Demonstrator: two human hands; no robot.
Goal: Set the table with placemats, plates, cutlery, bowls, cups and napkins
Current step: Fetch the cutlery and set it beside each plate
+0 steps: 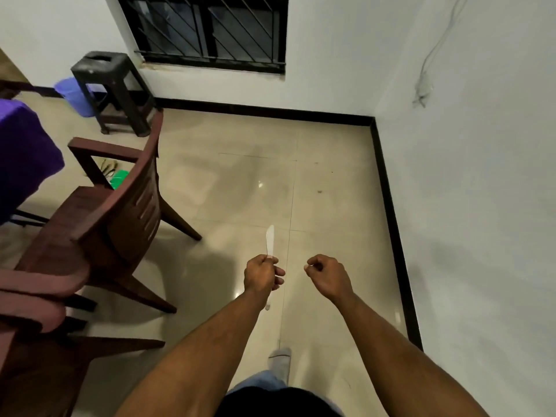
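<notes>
1. The left hand (262,273) pinches a white plastic knife (270,242) by its handle, fingers curled round it; the blade points up and away from the person, its long axis running roughly straight ahead.
2. The right hand (328,273) hangs just beside it, fingers curled in, holding nothing that shows.
3. The purple-covered table (24,158) lies well to the left of the knife, beyond the wooden armchair (120,212).
4. Judging from this, the knife must travel left, past the armchair, and the left hand is the nearer one to the table.
</notes>
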